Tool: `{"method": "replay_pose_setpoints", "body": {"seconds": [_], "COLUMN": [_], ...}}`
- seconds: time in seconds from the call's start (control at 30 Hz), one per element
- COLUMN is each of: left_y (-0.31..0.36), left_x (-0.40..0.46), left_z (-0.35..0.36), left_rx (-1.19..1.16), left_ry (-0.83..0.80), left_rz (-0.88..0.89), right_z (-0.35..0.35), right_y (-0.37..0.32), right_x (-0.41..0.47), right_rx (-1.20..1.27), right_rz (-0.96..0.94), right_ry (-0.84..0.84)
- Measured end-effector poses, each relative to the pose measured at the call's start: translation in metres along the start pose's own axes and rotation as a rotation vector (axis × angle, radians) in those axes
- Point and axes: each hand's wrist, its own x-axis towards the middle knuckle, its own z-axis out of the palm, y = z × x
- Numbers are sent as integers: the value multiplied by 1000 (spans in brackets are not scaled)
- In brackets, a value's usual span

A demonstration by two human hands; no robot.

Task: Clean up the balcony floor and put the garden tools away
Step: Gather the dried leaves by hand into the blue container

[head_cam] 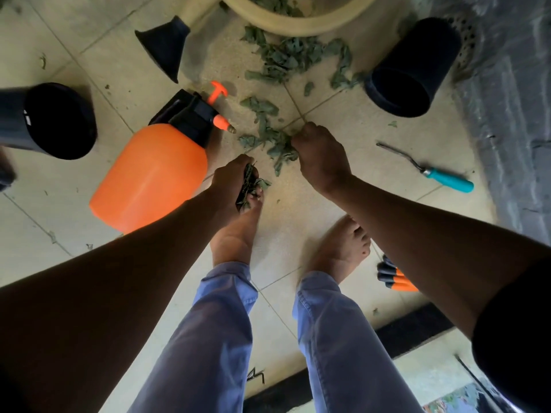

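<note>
Dry green leaves (286, 58) lie scattered over the tiled floor (343, 180) ahead of my bare feet. My left hand (229, 180) holds a bunch of gathered leaves (249, 186) in its curled fingers. My right hand (320, 156) grips more leaves (280, 149) at the near end of the pile. An orange pressure sprayer (152, 174) lies on its side just left of my left hand. A hand fork with a teal handle (429, 169) lies on the floor to the right.
A cream basin (298, 23) with leaves in it stands at the top. A black pot (414, 70) lies tipped at upper right, another (56, 120) at left, and a black funnel (164, 50) at upper left. Orange-and-black tool handles (393, 277) lie beside my right foot.
</note>
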Motion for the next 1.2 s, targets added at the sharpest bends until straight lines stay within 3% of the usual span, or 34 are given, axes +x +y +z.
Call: {"method": "replay_pose_setpoints", "body": {"seconds": [0.2,0.4,0.5,0.67,0.77,0.87,1.0,1.2], "left_y": [-13,-34,-44,-45,-43,-35,-30,-28], "left_x": [-8,-22,-25,-28,-27,-27,-25,-22], "left_z": [-10,-8,0,6,6,6,6,6], "left_rx": [17,-65,-109,-160,-190,-213,-179,-243], "left_ry": [-38,-62,-72,-11,-56,-56,67,-67], "left_rz": [29,12,13,-14,36,128,195,118], "right_z": [-16,-70,-80,-61,-62,-82,-101,-85], "right_y": [-22,-84,-106,-115,-125,-132,-127,-115], "right_x": [-29,-90,-104,-98,-87,-84,-80,-63], "right_rx": [247,469,405,310,272,364,424,294], "right_rz": [121,70,77,130,73,31,39,109], "right_ry": [89,188,176,16,-29,29,15,-26]}}
